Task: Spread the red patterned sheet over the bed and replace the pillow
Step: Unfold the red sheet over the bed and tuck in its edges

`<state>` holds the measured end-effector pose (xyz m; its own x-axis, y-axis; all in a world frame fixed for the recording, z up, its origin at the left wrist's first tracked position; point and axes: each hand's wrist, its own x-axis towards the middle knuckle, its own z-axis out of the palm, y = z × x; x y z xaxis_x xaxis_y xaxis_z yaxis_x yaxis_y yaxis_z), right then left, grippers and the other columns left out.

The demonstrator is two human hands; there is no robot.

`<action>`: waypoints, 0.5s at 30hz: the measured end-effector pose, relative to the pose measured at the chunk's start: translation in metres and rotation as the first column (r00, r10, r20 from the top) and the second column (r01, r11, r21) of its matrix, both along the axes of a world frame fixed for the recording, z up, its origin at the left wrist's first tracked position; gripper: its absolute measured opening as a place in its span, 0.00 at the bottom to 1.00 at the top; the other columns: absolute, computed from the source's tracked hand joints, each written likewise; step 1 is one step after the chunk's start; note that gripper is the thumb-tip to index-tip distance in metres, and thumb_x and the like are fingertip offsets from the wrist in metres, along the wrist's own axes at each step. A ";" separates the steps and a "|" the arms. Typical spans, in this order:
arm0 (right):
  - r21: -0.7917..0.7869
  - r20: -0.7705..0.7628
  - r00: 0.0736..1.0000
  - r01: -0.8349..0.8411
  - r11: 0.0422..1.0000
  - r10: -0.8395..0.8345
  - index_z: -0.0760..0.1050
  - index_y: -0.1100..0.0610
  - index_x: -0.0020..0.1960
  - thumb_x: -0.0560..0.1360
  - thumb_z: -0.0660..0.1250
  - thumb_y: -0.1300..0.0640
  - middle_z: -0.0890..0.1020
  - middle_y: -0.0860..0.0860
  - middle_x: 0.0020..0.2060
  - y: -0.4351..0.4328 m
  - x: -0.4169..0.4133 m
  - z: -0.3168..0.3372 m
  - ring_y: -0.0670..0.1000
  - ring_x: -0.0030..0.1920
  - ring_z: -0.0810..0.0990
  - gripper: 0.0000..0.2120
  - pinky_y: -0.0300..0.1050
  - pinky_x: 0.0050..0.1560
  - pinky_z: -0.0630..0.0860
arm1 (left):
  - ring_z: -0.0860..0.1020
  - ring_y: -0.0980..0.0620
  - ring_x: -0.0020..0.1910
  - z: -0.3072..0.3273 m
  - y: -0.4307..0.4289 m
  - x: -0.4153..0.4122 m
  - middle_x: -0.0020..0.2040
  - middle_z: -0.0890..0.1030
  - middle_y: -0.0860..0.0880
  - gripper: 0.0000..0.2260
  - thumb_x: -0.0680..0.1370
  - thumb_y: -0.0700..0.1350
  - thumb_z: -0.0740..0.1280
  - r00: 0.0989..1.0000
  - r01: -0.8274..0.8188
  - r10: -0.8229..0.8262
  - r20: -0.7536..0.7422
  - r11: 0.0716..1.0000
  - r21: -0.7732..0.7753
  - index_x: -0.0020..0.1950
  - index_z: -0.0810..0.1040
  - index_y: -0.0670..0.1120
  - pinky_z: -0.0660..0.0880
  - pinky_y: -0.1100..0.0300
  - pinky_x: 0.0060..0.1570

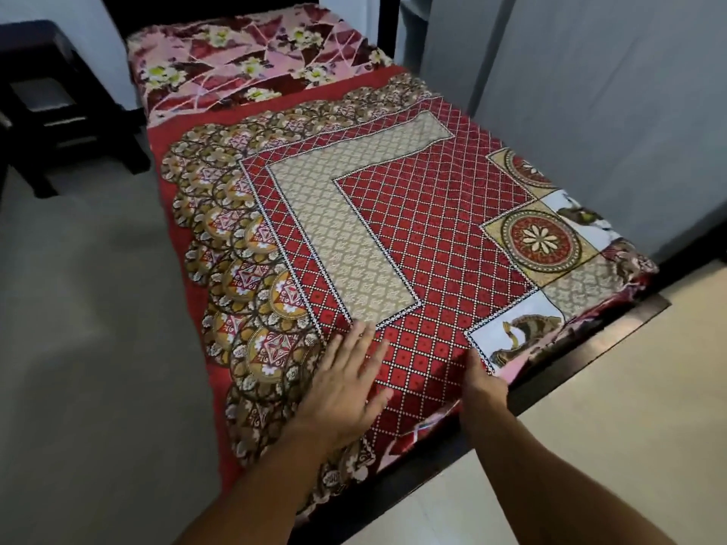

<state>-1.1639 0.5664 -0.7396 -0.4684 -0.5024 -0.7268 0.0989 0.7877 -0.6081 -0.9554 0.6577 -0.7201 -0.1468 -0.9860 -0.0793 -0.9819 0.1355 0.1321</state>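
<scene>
"Since the red patterned sheet (pixel 413 230) runs lengthwise up the bed (pixel 570 359), away from both hands, where does it stop?"

"Short of the far end, where a floral cover (pixel 255 68) lies bare. The left hand (pixel 346 387) lies spread flat on the sheet by the near end, and the right hand (pixel 484 391) sits at the near right edge."

"Pinching the hem?"

"I cannot tell, because its fingertips are hidden over the edge. No pillow is in view."
</scene>
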 end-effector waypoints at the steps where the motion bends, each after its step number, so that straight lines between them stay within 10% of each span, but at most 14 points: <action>1: -0.015 -0.024 1.000 -0.016 1.000 0.016 0.66 0.62 0.74 0.75 0.70 0.37 0.78 0.62 0.64 -0.002 -0.004 -0.004 0.67 0.62 0.78 0.39 0.61 0.63 0.76 | 0.29 0.49 0.77 -0.003 -0.005 -0.004 0.79 0.31 0.46 0.31 0.82 0.64 0.40 0.999 0.050 -0.050 0.018 0.998 0.023 0.80 0.37 0.50 0.37 0.43 0.76; 7: -0.220 -0.246 0.969 -0.073 0.973 0.017 0.78 0.61 0.58 0.82 0.63 0.46 0.81 0.63 0.56 0.001 -0.017 -0.018 0.66 0.57 0.79 0.19 0.59 0.61 0.75 | 0.29 0.48 0.77 -0.015 -0.028 -0.024 0.79 0.31 0.45 0.30 0.83 0.65 0.41 0.981 0.189 -0.191 0.033 0.979 0.074 0.80 0.37 0.53 0.34 0.41 0.74; 15: -0.116 -0.263 0.964 -0.076 0.990 0.043 0.80 0.58 0.56 0.78 0.66 0.42 0.84 0.58 0.51 0.011 -0.033 -0.030 0.63 0.54 0.81 0.20 0.57 0.60 0.77 | 0.49 0.42 0.80 -0.043 -0.015 -0.014 0.82 0.48 0.45 0.31 0.83 0.64 0.50 0.972 0.233 -0.235 0.020 0.970 0.068 0.82 0.50 0.52 0.49 0.40 0.71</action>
